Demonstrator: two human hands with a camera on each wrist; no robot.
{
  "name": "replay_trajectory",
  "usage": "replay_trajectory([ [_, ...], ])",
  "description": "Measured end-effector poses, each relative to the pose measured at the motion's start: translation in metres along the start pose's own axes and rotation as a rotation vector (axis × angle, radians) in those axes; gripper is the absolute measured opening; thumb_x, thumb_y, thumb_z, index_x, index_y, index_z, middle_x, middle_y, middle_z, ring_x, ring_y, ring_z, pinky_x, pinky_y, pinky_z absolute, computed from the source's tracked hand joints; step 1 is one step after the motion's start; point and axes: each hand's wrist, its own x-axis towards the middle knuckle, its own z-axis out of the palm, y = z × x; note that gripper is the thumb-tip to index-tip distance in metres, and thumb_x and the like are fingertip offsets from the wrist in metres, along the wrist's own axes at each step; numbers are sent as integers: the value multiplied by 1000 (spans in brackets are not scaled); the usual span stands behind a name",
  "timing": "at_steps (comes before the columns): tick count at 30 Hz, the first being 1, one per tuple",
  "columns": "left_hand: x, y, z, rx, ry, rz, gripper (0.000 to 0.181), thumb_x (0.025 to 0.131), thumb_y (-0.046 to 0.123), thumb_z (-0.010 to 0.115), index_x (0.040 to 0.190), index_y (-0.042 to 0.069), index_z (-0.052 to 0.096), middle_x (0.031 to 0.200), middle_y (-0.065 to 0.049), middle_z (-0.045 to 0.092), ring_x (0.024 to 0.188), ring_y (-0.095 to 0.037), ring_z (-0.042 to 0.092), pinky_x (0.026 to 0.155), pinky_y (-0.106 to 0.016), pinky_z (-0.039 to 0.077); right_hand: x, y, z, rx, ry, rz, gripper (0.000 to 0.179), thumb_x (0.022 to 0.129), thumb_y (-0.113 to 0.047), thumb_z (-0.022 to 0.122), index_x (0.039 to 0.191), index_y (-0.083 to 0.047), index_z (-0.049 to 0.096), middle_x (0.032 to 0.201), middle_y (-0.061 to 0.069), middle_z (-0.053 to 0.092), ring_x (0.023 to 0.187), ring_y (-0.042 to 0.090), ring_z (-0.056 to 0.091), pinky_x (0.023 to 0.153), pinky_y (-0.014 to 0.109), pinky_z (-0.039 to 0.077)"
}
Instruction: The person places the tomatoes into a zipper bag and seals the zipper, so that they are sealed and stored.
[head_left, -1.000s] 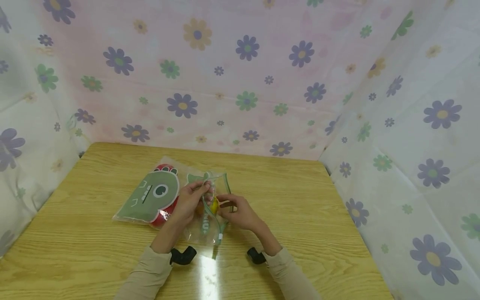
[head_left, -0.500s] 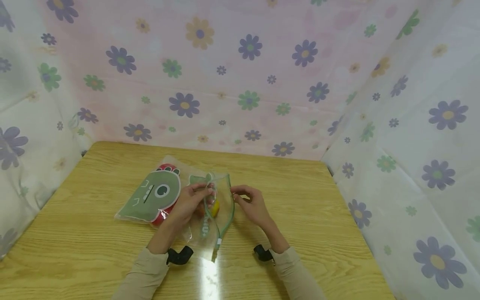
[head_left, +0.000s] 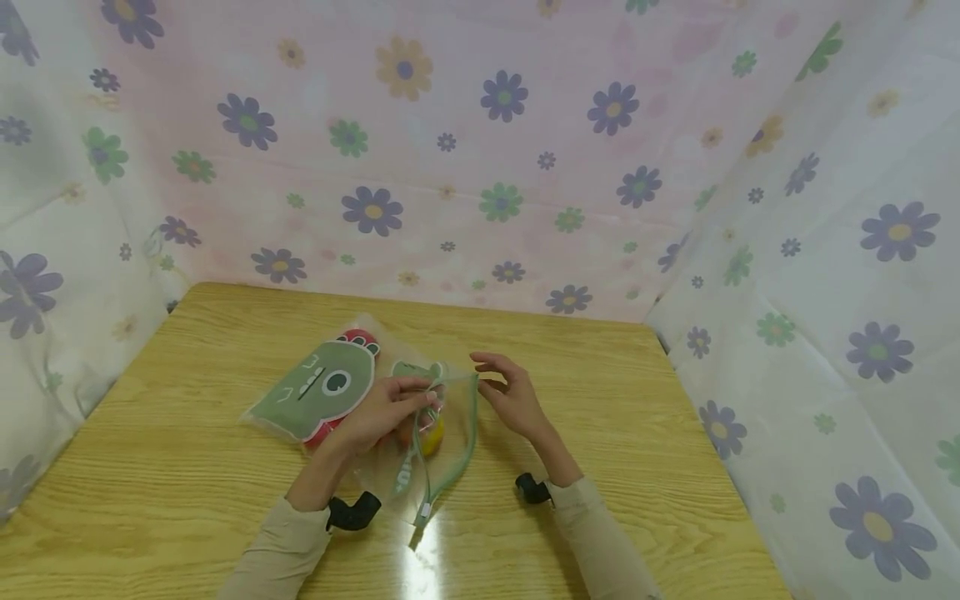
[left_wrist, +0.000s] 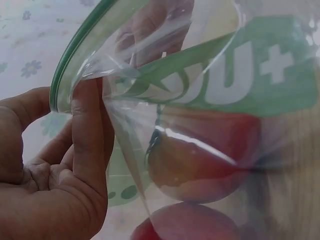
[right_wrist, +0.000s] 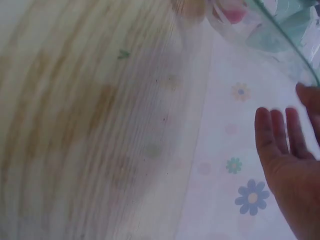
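Note:
A clear zip bag point(head_left: 450, 442) with a printed green one-eyed monster face point(head_left: 322, 392) lies in the head view, its green-edged mouth spread apart on the right. My left hand point(head_left: 386, 408) pinches the mouth's left rim; the left wrist view shows thumb and fingers about the green edge point(left_wrist: 62, 75). Inside are red-and-yellow round fruits point(left_wrist: 205, 155), partly hidden by the print, and a yellow one point(head_left: 432, 437). At the mouth's far right corner is my right hand point(head_left: 517, 400), its thumb touching the rim and its fingers point(right_wrist: 265, 130) straight and spread. A white slider point(head_left: 425, 509) sits at the zip's near end.
The bag rests on a wood-grain table point(head_left: 600, 392). Behind and beside the table hangs flower-printed cloth point(head_left: 450, 167). A black mount point(head_left: 352, 510) is on the left wrist, another mount point(head_left: 532, 489) on the right.
My right hand has come out from near the yellow fruit to the right rim, drawing the mouth wider. The bag has shifted slightly right, and its slider end has swung nearer to me.

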Motion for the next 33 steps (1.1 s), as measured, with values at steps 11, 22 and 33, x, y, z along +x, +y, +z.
replay_trajectory([
  [11,-3,9,-1,65,-63,45,50,105,24,60,144,-5,50,121,-21,70,90,-17,69,81,-25,57,1,1,-10,80,-171,-20,23,101,5,57,123,8,64,129,27,59,123,21,59,105,35,53],
  [22,-12,17,3,151,23,73,55,101,23,67,148,3,48,139,-22,58,124,-34,62,99,-36,57,6,-8,-10,83,-64,-10,15,98,5,63,110,13,65,126,31,59,125,27,57,116,52,41],
  [33,-25,15,-5,124,-32,70,53,100,17,68,146,1,48,126,-22,60,107,-22,68,85,-31,61,11,-24,-12,86,62,-68,10,94,9,64,102,10,69,115,25,67,114,29,65,106,45,52],
])
